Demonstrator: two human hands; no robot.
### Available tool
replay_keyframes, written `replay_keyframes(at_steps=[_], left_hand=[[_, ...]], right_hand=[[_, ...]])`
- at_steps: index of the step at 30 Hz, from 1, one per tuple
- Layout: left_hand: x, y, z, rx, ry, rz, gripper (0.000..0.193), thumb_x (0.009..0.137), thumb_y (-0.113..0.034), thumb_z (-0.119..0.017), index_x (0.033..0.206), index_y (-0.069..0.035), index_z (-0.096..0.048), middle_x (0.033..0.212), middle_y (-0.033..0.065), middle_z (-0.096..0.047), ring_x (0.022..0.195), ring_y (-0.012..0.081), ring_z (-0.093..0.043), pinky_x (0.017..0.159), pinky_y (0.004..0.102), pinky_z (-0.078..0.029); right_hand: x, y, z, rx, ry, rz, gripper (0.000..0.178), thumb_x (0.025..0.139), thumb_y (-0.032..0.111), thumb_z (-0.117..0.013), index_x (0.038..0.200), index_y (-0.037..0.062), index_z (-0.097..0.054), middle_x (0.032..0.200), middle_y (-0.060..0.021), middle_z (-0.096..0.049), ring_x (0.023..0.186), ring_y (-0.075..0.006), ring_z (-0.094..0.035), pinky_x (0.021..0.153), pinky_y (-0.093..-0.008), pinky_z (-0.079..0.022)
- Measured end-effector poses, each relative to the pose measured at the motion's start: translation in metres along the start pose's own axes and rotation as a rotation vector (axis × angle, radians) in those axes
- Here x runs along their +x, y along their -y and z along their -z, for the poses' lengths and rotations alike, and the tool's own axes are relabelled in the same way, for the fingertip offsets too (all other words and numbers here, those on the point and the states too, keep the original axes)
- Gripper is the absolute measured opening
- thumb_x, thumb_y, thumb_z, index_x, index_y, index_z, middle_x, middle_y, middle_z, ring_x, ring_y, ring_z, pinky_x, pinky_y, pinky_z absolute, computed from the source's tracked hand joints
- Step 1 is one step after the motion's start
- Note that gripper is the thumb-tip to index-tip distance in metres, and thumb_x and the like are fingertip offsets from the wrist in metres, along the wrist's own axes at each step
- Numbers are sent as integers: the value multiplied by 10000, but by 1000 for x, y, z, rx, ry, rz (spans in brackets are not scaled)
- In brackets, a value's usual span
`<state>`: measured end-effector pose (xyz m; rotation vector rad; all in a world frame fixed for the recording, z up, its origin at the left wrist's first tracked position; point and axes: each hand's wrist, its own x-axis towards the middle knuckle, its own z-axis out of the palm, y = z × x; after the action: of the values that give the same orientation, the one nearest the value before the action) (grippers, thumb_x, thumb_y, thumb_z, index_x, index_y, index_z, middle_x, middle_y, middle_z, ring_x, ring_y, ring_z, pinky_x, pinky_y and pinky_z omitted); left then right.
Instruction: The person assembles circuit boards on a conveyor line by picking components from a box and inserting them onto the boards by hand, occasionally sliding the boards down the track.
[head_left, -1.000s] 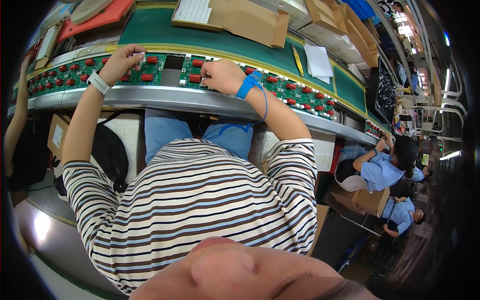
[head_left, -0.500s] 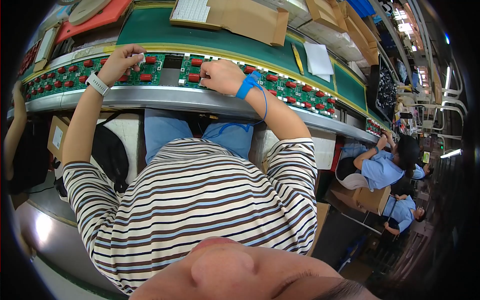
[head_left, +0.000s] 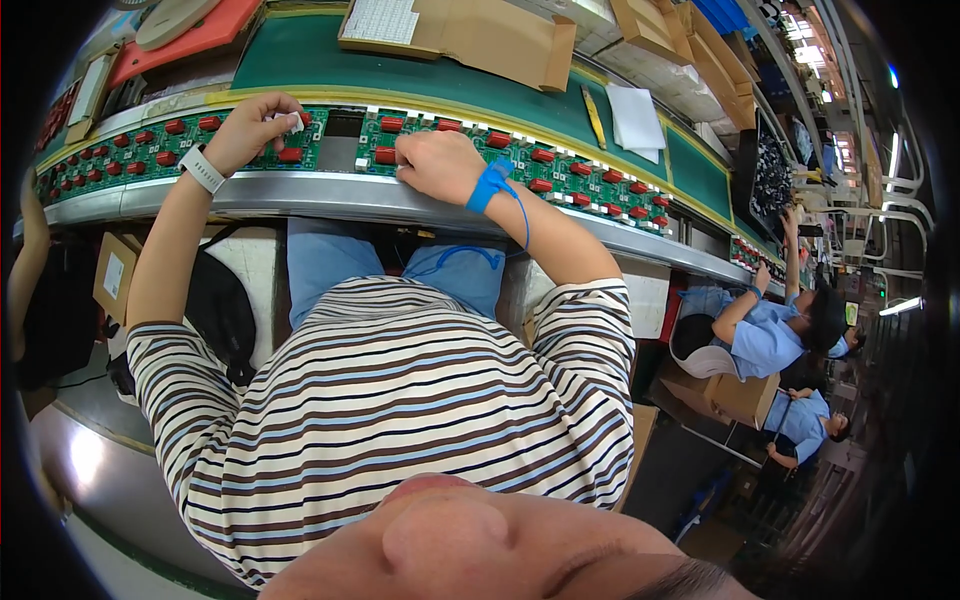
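Observation:
Green circuit boards point(head_left: 540, 172) fitted with red block-shaped components stand in a row along a metal rail. My left hand point(head_left: 252, 132), wearing a pale watch, hovers over the board left of a gap in the row. Its thumb and fingers pinch a small white part point(head_left: 297, 122). Across the gap, my right hand point(head_left: 440, 166) rests at the board's near edge with its fingers curled. Beside them lies a red component point(head_left: 386, 155); whatever those fingertips hold is hidden. A blue wrist strap point(head_left: 490, 184) with a coiled cord is on my right wrist.
Behind the boards runs a green work surface point(head_left: 300, 55) carrying an opened cardboard box point(head_left: 505, 45), a yellow-handled tool point(head_left: 593, 118) and white sheets point(head_left: 635, 118). The metal rail point(head_left: 300, 200) bounds the near side. Co-workers in blue point(head_left: 770, 335) sit farther right.
My left hand has shifted slightly right with the white part. My right hand has moved a little nearer, uncovering a red component behind it. A co-worker at right now stretches an arm out.

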<state>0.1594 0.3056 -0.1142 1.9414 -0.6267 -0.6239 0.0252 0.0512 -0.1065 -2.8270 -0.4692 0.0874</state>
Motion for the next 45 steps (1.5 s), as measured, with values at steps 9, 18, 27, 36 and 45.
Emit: replay_keyframes(at_steps=[9, 18, 27, 36, 45], left_hand=[[26, 12, 26, 150, -99, -115, 151, 858, -153, -556, 950, -34, -535, 756, -5, -544, 572, 42, -458, 512, 192, -401], [39, 22, 27, 503, -103, -272, 158, 764, -107, -629, 882, -19, -571, 791, 120, -601, 727, 227, -568, 689, 316, -452], [38, 15, 27, 595, -73, -269, 159, 763, -127, -630, 884, -41, -573, 800, 158, -609, 766, 311, -586, 697, 362, -459], [43, 38, 38, 800, -52, -415, 156, 750, -96, -604, 876, -39, -533, 816, 170, -590, 786, 357, -570, 672, 406, -440], [52, 28, 18, 715, -54, -381, 133, 756, -81, -612, 857, -42, -534, 754, 160, -586, 721, 331, -580, 633, 363, -441]], right_hand=[[33, 25, -14, 93, -335, 358, 125, 727, 101, -532, 835, 49, -569, 793, -115, -600, 791, -308, -586, 729, -395, -459], [51, 31, -37, -78, -69, 350, 97, 696, 69, -511, 767, 59, -577, 769, -105, -626, 751, -258, -599, 741, -356, -411], [-8, -6, -20, -73, -84, 164, 167, 769, 69, -497, 900, 58, -601, 808, -105, -638, 773, -256, -600, 774, -353, -422], [-91, -66, -11, -143, -365, -169, 100, 744, 95, -513, 800, 74, -593, 745, -93, -632, 727, -262, -605, 696, -366, -423], [-160, -128, -8, -334, -434, -431, 86, 691, 82, -520, 755, 69, -576, 730, -108, -626, 700, -281, -609, 696, -363, -434]])
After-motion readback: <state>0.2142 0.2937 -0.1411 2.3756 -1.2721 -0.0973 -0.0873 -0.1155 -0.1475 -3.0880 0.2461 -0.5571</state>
